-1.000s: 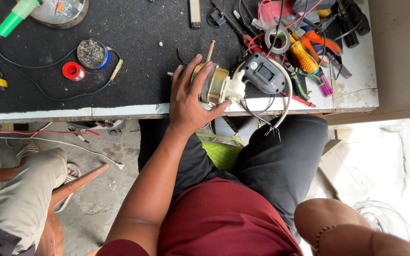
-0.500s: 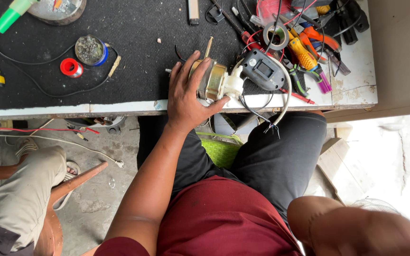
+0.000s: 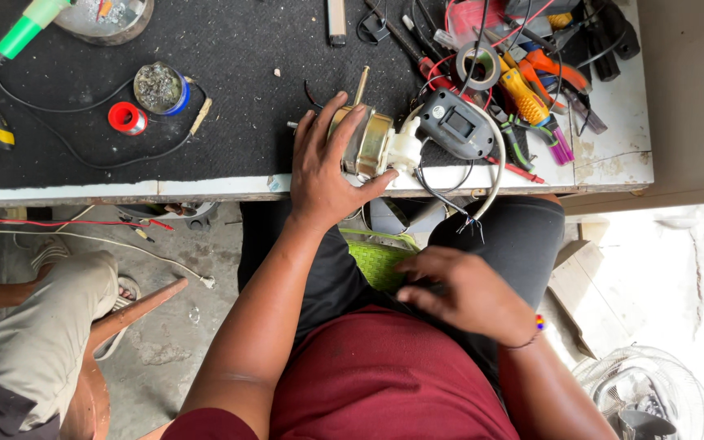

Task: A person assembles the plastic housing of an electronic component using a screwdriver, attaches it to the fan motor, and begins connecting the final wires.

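Brass-coloured round motor [image 3: 368, 143] under left hand [image 3: 323, 171]

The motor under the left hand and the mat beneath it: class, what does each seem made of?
Motor: likely metal, its brass-coloured casing shines, with a white, probably plastic, end piece. Mat: black and matte, speckled, perhaps rubber or felt.

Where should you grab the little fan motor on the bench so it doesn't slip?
Probably around its round metal body, from the near bench edge, as the left hand does now. The shaft sticks out the far end and looks too thin to hold, and the white plastic part on the right has wires attached.
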